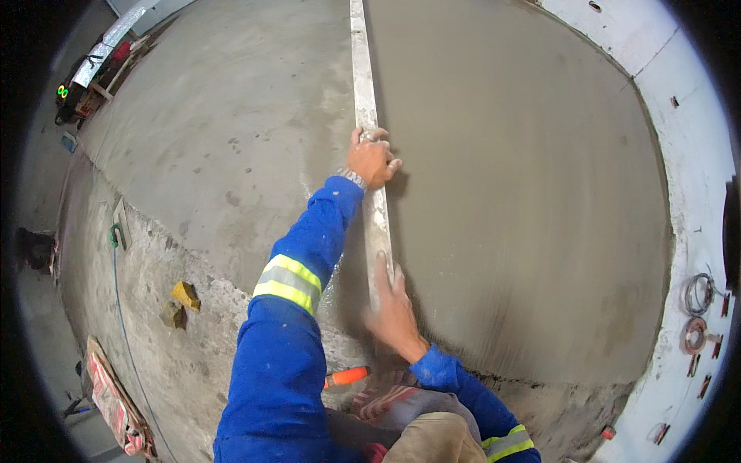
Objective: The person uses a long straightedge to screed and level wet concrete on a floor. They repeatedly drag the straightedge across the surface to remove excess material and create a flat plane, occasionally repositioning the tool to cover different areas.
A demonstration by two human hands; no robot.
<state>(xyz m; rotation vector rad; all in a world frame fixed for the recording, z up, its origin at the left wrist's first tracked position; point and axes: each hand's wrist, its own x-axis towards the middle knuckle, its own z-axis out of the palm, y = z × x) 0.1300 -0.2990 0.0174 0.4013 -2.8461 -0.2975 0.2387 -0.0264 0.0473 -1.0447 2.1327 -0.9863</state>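
Observation:
A long, pale, mortar-stained screed bar (361, 77) lies across the grey floor and points away from me. My left hand (372, 160), with a band at the wrist, is closed over its middle stretch. Closer to my body, my right hand (397, 312) grips the bar near its near end, fingers pointing forward and slightly blurred. Smooth, wet-looking mortar (525, 201) spreads to the right of the bar. On the left, the floor surface (231, 131) is greyer and patchy. An orange handle (347, 376) shows beside my left sleeve; what it belongs to is hidden.
Two yellowish lumps (185, 295) sit on rough floor at the left. Beyond them lie a green-handled float (118, 234) and a thin blue cord (123, 324). A red-and-white sack (116, 397) is at lower left. Cable coils (698, 295) hang from the white right wall (695, 216).

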